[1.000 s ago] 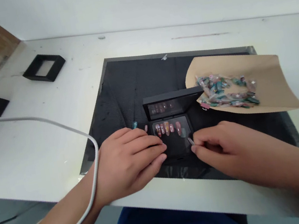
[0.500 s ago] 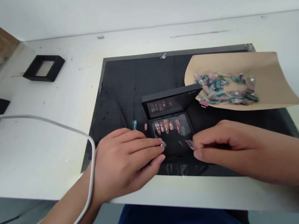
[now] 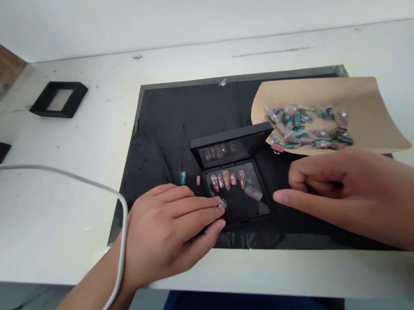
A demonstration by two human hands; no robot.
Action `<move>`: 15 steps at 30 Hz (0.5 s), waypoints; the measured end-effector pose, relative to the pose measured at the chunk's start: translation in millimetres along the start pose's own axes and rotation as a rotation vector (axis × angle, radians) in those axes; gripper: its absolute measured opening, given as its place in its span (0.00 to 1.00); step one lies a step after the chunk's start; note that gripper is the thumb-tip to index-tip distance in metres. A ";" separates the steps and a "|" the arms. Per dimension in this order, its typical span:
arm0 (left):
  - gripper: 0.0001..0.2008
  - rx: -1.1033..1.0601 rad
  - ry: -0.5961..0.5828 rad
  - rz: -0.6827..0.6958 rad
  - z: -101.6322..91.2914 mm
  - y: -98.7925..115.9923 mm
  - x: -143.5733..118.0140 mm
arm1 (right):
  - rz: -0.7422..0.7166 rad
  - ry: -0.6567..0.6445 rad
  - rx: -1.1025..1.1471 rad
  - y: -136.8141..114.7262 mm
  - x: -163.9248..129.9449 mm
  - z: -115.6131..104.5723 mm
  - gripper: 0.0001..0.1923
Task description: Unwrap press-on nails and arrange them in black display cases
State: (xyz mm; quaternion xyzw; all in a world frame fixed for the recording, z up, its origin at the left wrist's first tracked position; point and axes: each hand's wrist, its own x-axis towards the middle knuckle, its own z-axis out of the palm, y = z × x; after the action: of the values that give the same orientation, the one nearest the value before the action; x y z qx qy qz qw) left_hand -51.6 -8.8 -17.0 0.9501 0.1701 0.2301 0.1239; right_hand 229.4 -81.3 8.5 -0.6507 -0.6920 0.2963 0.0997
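A black hinged display case (image 3: 271,212) stands with its lid (image 3: 233,146) raised and tilted. Inside its base, several pink decorated press-on nails (image 3: 226,179) line up in a row. A larger pale, translucent nail (image 3: 253,193) lies aslant at the right, partly over a greenish patch. My left hand (image 3: 175,229) lies flat at the left edge, fingers stretched and thumb apart, its fingertips touching a small shiny clear piece (image 3: 222,203). To the right of the case, my right hand (image 3: 341,196) hovers with index curled and thumb apart, nothing visible between them.
A tan paper sheet (image 3: 374,111) holds a pile of teal and pink nails (image 3: 305,128). A teal nail (image 3: 183,177) and a small pink one (image 3: 198,180) lie on the black mat (image 3: 160,115). Two black frames (image 3: 59,99) sit left; a white cable (image 3: 54,170) loops round my left forearm.
My right hand has let go of the pale nail, which now lies in the case's base, and has drawn away to the right. My left hand stays at the case.
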 end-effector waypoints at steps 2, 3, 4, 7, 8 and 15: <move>0.07 -0.003 -0.004 0.005 -0.2 0.2 0.2 | -0.119 0.128 -0.020 -4.8 -0.2 1.1 0.18; 0.07 0.000 -0.005 0.008 -0.4 0.2 0.2 | -0.174 0.168 -0.035 -7.0 0.6 3.1 0.13; 0.07 0.006 -0.006 0.014 -0.6 0.3 0.1 | -0.217 0.189 -0.049 -8.6 1.9 5.7 0.08; 0.07 0.045 -0.003 0.038 -0.9 0.2 -0.6 | -0.276 0.148 -0.043 -9.6 7.2 13.4 0.04; 0.07 0.059 0.000 0.048 -1.0 0.1 -0.8 | -0.278 0.116 -0.028 -9.1 8.8 15.2 0.05; 0.06 0.067 -0.033 0.054 -0.7 -0.2 -2.6 | -0.292 0.117 -0.115 -10.2 12.4 18.2 0.12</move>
State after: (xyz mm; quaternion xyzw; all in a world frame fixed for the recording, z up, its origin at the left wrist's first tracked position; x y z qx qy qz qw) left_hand -54.1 -9.5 -17.5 0.9616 0.1500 0.2119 0.0886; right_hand 209.7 -74.3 -3.7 -0.5638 -0.7881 0.2002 0.1447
